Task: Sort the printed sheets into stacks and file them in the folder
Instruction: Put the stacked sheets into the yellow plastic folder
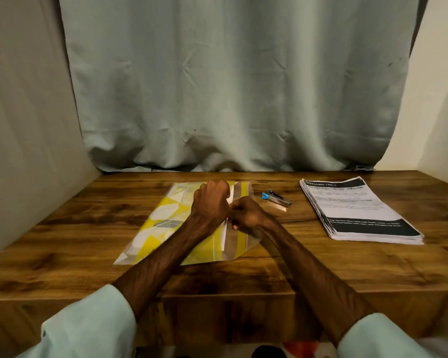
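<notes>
Left hand (212,201): fingers curled on folder (166,215) flap
Right hand (247,215): fingers curled, pinching same flap
Folder: mid surface (75,228), towards far edge
Sheets (360,210): stack by right edge; heading "…RESSING TABLE", rest blurred

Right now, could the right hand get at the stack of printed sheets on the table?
Probably yes. The stack of black-and-white printed sheets lies uncovered, with mostly bare wooden table between it and the right hand. That hand would first have to release the yellow patterned plastic folder.
</notes>
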Tool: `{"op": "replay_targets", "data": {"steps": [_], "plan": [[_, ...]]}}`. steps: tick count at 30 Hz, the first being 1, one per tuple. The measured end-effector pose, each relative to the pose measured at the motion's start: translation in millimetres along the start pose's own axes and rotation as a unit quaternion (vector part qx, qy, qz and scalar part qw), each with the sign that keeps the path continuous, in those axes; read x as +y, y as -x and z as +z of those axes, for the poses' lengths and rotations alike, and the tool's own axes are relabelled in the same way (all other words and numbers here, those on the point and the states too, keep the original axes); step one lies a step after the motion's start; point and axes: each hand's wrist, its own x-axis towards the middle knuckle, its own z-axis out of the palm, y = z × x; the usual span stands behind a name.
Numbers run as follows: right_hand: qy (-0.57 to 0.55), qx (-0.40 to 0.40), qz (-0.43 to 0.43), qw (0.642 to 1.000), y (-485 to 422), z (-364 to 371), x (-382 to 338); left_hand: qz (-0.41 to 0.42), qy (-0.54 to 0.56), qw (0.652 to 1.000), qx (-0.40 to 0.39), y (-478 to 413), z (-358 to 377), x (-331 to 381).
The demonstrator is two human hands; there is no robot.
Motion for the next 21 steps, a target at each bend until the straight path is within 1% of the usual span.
{"op": "replay_targets", "data": {"steps": [4,9,13,15,17,19,21], "plan": [[0.043,-0.074,-0.01,0.996,0.5,-6.2,-4.0,-0.007,0.001,1.0,0.005,-1.9,-1.4,1.0],[0.101,-0.077,-0.03,0.991,4.3,-9.9,-13.3,-0.002,0.0,1.0,-0.017,-1.9,0.4,5.0],[0.128,-0.078,-0.034,0.988,9.1,-10.8,-17.7,0.002,0.007,1.0,-0.01,-1.5,-0.5,2.9],[0.113,-0.03,-0.033,0.993,13.7,-15.8,-16.8,0.0,0.021,1.0,0.0,-1.7,-0.6,1.2],[0.089,0.058,-0.037,0.994,19.8,-31.4,-13.9,-0.004,0.021,1.0,0.003,-1.9,-0.6,0.6],[0.086,0.156,-0.06,0.982,24.8,-61.0,-6.2,-0.006,0.02,1.0,0.005,-2.0,-0.7,0.6],[0.09,0.26,-0.063,0.959,29.9,-102.1,8.4,-0.007,0.024,1.0,0.009,-3.1,-0.4,-0.2]]}}
